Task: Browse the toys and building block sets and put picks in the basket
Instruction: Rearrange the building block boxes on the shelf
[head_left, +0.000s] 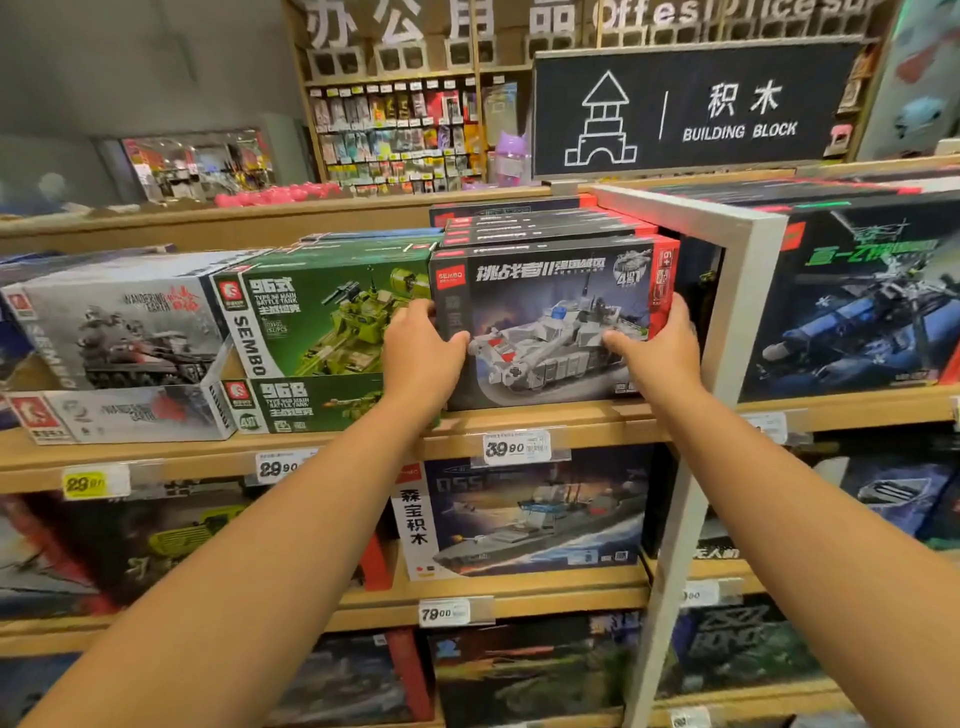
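Observation:
A dark boxed building block set with a grey tank picture (550, 312) stands on the top wooden shelf (545, 421), at the front of a row of the same boxes. My left hand (421, 348) grips its left edge, thumb across the front. My right hand (660, 348) grips its right edge, thumb on the box face. No basket is in view.
Green tank sets (322, 317) and grey tank sets (119, 332) fill the shelf to the left. A white metal post (727, 332) stands just right of the box, with a blue helicopter set (852, 317) beyond. Lower shelves hold a warship set (524, 514). A "Building Block" sign (691, 109) hangs above.

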